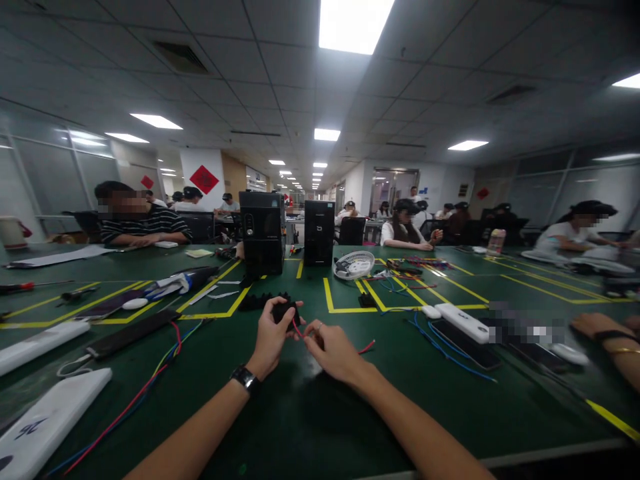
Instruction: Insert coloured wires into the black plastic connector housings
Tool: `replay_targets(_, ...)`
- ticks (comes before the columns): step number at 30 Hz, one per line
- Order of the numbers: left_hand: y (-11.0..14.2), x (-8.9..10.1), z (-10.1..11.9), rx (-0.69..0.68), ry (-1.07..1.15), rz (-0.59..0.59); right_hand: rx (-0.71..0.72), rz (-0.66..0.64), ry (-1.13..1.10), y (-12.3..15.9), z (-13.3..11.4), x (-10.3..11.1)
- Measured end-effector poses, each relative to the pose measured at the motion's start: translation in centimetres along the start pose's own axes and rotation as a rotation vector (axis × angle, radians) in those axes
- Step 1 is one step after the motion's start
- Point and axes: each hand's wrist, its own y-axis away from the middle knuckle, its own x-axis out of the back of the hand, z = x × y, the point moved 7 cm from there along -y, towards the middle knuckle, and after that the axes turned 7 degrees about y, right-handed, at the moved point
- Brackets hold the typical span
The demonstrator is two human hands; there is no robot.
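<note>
A long office under rows of ceiling lights [327, 135] fills the upper half of the frame, and a green bench [310, 420] marked with yellow tape [345, 311] takes up the lower half. At the centre of the frame, the left hand [270, 333] grasps a small black block [287, 312] between thumb and fingers, while the right hand [330, 347] pinches a red wire [297, 328] just beside it. The wire runs up to the block, though whether it is seated there is too small to tell. A red end [369, 347] shows past the right wrist; it may be the same wire, but the hand hides the link.

For good work here, the left hand would best hold the block firm and level — thumb clear of the spot where the wire meets it. The right hand does better pinching close to that spot, since a long free length would likely buckle under a push. A straight line-up matters more than force, and a light tug would test the hold. The dark strip [264, 301] just beyond the left hand leaves little room for moving the block forward — working nearer the bottom of the frame looks safer.
</note>
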Motion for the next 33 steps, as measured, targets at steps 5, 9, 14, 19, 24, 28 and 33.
replay_targets(5,-0.3,0.9,0.0,0.006,-0.039,0.037,-0.100,0.155,0.411,0.9,4.8,7.3)
replay_targets(9,-0.2,0.5,-0.5,0.095,-0.012,0.004,-0.463,0.032,0.698,4.8,15.3,13.8)
replay_targets(14,0.6,-0.8,-1.6,0.217,0.052,-0.077,-0.630,-0.168,0.764,10.7,23.8,17.1)
replay_targets(19,1.2,-1.4,-1.8,0.244,0.080,-0.150,-0.645,-0.200,0.746,13.4,26.1,16.4)
replay_targets(24,1.4,-1.6,-1.6,0.255,0.092,-0.172,-0.610,-0.090,0.701,14.2,27.0,16.3)
replay_targets(28,1.5,-1.8,-1.9,0.274,0.090,-0.194,-0.623,-0.050,0.674,14.5,27.1,16.5)
replay_targets(33,1.5,-1.8,-2.2,0.271,0.072,-0.200,-0.639,-0.070,0.657,14.3,26.4,16.4)
